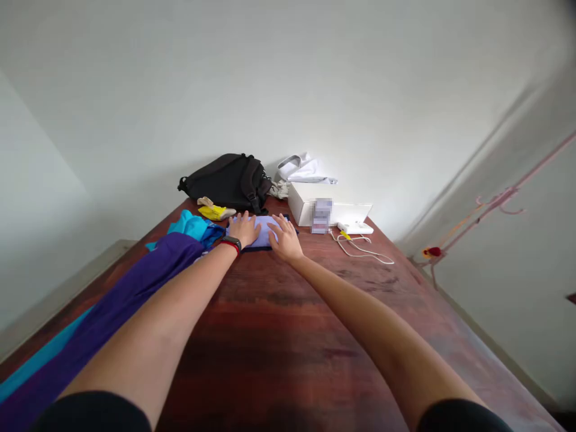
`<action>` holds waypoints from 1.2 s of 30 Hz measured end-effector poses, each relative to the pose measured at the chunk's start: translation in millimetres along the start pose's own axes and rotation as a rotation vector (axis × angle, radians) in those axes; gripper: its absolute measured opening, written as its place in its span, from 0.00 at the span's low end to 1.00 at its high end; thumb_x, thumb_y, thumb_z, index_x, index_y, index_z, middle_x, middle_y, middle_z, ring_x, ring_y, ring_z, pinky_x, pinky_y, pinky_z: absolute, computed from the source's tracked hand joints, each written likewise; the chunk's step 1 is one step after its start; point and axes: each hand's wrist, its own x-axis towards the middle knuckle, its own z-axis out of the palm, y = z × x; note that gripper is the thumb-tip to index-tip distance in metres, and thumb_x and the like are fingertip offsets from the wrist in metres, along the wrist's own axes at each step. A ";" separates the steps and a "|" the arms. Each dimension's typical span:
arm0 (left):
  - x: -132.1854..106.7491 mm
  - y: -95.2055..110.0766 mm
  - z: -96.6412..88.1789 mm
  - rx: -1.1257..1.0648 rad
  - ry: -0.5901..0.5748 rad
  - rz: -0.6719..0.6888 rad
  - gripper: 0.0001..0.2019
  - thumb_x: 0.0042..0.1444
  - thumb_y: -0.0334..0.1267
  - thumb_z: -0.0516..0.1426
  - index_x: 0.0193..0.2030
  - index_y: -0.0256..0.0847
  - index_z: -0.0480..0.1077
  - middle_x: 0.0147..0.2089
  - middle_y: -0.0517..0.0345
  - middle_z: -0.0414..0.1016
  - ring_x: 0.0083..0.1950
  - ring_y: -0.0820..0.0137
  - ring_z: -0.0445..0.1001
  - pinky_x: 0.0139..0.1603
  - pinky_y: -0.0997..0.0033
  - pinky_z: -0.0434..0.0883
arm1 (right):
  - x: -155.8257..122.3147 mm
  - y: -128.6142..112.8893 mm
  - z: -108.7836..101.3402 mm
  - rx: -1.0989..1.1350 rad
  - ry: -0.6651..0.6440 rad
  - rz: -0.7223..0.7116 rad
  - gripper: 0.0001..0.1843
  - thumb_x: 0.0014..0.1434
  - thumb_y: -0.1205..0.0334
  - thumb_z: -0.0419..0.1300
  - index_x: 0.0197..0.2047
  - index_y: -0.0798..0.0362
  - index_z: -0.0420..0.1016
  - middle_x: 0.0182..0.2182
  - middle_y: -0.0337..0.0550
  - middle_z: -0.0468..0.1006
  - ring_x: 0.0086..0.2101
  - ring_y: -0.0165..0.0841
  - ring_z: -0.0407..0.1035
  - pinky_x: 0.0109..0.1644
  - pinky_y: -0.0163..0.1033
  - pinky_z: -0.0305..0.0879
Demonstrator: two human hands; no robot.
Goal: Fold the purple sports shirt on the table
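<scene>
The left hand [244, 229] and right hand [285, 238] lie palm down, fingers spread, on a folded lilac cloth [263, 231]; each grip is fully open and holds nothing, so pressure spreads evenly across the cloth against the bench [270, 336]. A purple cloth [135, 288] and a teal cloth [191, 225] lie just left of the left hand, clear of the folded piece. Farther off are a white cable [360, 249], a white box [306, 204] and a black backpack [227, 183].

No legible text anywhere, a pixelated label [321, 216] on the white box [302, 201], unreadable
</scene>
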 end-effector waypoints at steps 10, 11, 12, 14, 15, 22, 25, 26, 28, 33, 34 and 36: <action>-60.0 33.2 2.1 -0.085 -0.216 0.190 0.44 0.63 0.65 0.49 0.78 0.44 0.45 0.80 0.47 0.37 0.78 0.41 0.40 0.72 0.34 0.45 | -152.2 -30.4 -93.5 0.479 -0.032 -0.006 0.13 0.68 0.63 0.54 0.47 0.49 0.79 0.43 0.48 0.82 0.47 0.40 0.75 0.54 0.46 0.71; -60.9 39.5 -2.1 -0.085 -0.220 0.165 0.44 0.62 0.65 0.50 0.78 0.44 0.45 0.80 0.46 0.38 0.78 0.38 0.40 0.72 0.32 0.43 | -161.1 -31.8 -98.7 0.479 -0.049 -0.007 0.13 0.69 0.63 0.54 0.47 0.50 0.80 0.42 0.48 0.82 0.45 0.39 0.76 0.52 0.45 0.71; -62.9 47.8 -6.8 -0.088 -0.222 0.145 0.45 0.61 0.66 0.51 0.78 0.44 0.47 0.79 0.44 0.40 0.77 0.37 0.40 0.71 0.30 0.41 | -168.6 -32.1 -103.3 0.474 -0.069 -0.022 0.13 0.69 0.62 0.54 0.47 0.50 0.80 0.42 0.48 0.82 0.44 0.39 0.75 0.51 0.44 0.71; -73.9 69.6 -15.7 -0.103 -0.221 0.140 0.44 0.62 0.66 0.50 0.78 0.42 0.48 0.79 0.41 0.41 0.77 0.36 0.40 0.71 0.29 0.39 | -180.0 -28.7 -110.3 0.461 -0.092 -0.058 0.13 0.69 0.61 0.54 0.47 0.50 0.80 0.41 0.49 0.82 0.44 0.40 0.75 0.51 0.44 0.70; -84.3 82.2 -18.8 -0.118 -0.221 0.160 0.44 0.63 0.65 0.49 0.78 0.41 0.47 0.79 0.40 0.41 0.77 0.37 0.40 0.72 0.30 0.40 | -184.1 -25.0 -112.5 0.464 -0.089 -0.053 0.14 0.69 0.60 0.54 0.47 0.51 0.80 0.41 0.49 0.82 0.44 0.40 0.75 0.50 0.44 0.70; -231.7 132.3 -15.2 -0.275 -0.236 0.558 0.38 0.69 0.65 0.40 0.79 0.51 0.37 0.80 0.54 0.35 0.79 0.53 0.35 0.76 0.45 0.42 | -187.6 13.7 -110.8 0.848 0.108 0.396 0.23 0.63 0.43 0.58 0.43 0.55 0.80 0.25 0.42 0.80 0.25 0.36 0.74 0.34 0.39 0.70; -293.7 115.9 -22.7 -0.325 -0.255 0.502 0.36 0.67 0.65 0.46 0.77 0.54 0.46 0.79 0.54 0.36 0.79 0.50 0.34 0.76 0.40 0.42 | -184.3 22.7 -108.2 0.963 0.126 0.483 0.24 0.58 0.41 0.63 0.41 0.56 0.80 0.23 0.42 0.79 0.22 0.34 0.72 0.30 0.38 0.69; -309.6 107.5 -27.4 -0.343 -0.264 0.442 0.35 0.68 0.64 0.47 0.77 0.54 0.49 0.79 0.55 0.36 0.79 0.50 0.34 0.76 0.41 0.42 | -183.8 24.2 -107.5 0.988 0.115 0.499 0.24 0.56 0.41 0.63 0.40 0.56 0.80 0.22 0.41 0.79 0.22 0.34 0.72 0.29 0.37 0.68; -334.1 89.5 -37.9 -0.394 -0.294 0.316 0.32 0.69 0.62 0.46 0.75 0.55 0.53 0.79 0.56 0.38 0.79 0.52 0.36 0.76 0.43 0.43 | -183.7 25.3 -106.5 1.023 0.092 0.519 0.25 0.54 0.41 0.64 0.39 0.56 0.80 0.22 0.42 0.79 0.21 0.33 0.72 0.28 0.37 0.67; -361.6 48.5 -56.9 -0.517 -0.291 0.129 0.30 0.68 0.62 0.48 0.72 0.56 0.60 0.78 0.59 0.47 0.78 0.57 0.43 0.76 0.48 0.50 | -183.9 26.8 -106.1 1.093 0.086 0.576 0.25 0.51 0.42 0.66 0.39 0.57 0.80 0.21 0.42 0.79 0.20 0.32 0.71 0.25 0.35 0.66; -362.4 40.5 -58.6 -0.511 -0.268 0.108 0.30 0.68 0.62 0.48 0.72 0.55 0.61 0.77 0.59 0.50 0.78 0.56 0.44 0.76 0.48 0.50 | -184.0 27.9 -106.4 1.104 0.090 0.590 0.25 0.50 0.42 0.67 0.39 0.57 0.80 0.21 0.42 0.79 0.20 0.32 0.71 0.25 0.34 0.66; -360.1 23.7 -59.8 -0.483 -0.197 0.065 0.32 0.67 0.63 0.48 0.72 0.51 0.61 0.76 0.56 0.54 0.78 0.56 0.47 0.76 0.49 0.51 | -184.3 31.1 -107.5 1.121 0.101 0.620 0.24 0.49 0.43 0.67 0.39 0.57 0.80 0.22 0.42 0.80 0.20 0.31 0.71 0.25 0.34 0.66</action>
